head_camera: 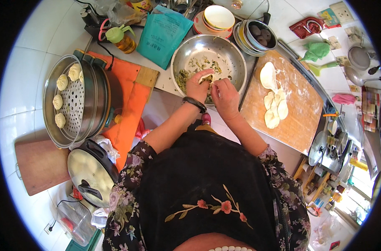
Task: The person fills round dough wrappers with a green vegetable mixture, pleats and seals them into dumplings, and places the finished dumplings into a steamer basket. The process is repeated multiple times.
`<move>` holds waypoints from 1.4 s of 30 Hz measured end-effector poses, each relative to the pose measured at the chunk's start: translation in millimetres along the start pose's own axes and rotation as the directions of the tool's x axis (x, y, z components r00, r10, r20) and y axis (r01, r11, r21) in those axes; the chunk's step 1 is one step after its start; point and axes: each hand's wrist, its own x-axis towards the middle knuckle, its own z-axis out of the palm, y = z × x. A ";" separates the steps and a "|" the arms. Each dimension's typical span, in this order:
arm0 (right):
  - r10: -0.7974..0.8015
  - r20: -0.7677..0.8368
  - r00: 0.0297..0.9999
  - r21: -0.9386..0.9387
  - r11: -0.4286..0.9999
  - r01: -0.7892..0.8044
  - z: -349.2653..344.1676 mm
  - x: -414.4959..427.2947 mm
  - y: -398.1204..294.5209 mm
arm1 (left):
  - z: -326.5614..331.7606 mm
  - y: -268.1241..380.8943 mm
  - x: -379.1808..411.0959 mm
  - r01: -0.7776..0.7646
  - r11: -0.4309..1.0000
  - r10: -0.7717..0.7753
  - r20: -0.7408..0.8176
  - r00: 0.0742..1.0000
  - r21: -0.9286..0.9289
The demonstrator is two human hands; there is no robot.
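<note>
Over a wide steel bowl (222, 50) with scraps of chopped green filling, my left hand (197, 88) cups a dough wrapper (206, 77) that holds green filling. The fingertips of my right hand (224, 95) pinch the wrapper's right edge. A floured wooden board (297, 103) at the right bears a pile of flat dough wrappers (276, 106) and, above it, a larger oval one (268, 76). At the left, several pleated buns (60, 120) sit along the side of a perforated steamer tray (73, 108).
A teal pouch (163, 34), an oil jug (123, 39) and stacked bowls (218, 18) stand behind the steel bowl. A pot (261, 34) holding dark round things is beside them. A lidded electric pan (90, 172) and a brown board (41, 166) are at the lower left.
</note>
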 end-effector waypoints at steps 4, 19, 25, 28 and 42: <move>0.015 -0.007 1.000 -0.003 1.000 -0.015 -0.1 0.5 3.7 | 10.5 6.9 0.8 0.027 0.997 -0.034 -0.093 0.995 -0.073; 0.189 0.133 0.973 0.135 0.969 -0.207 -15.4 14.7 20.3 | 5.9 32.5 5.8 0.361 0.932 -0.355 0.167 0.920 -0.008; 0.184 0.173 0.968 0.095 0.975 -0.202 -11.2 5.7 24.4 | 4.6 29.6 7.7 0.469 0.883 -0.464 0.165 0.870 0.006; 0.137 0.138 0.981 0.060 0.987 -0.146 -12.4 6.4 23.3 | 6.2 26.8 5.1 0.443 0.896 -0.443 0.128 0.887 0.027; 0.087 0.153 0.984 0.126 0.986 -0.106 -20.3 12.0 35.9 | 10.1 40.8 7.9 0.494 0.869 -0.485 0.234 0.842 0.025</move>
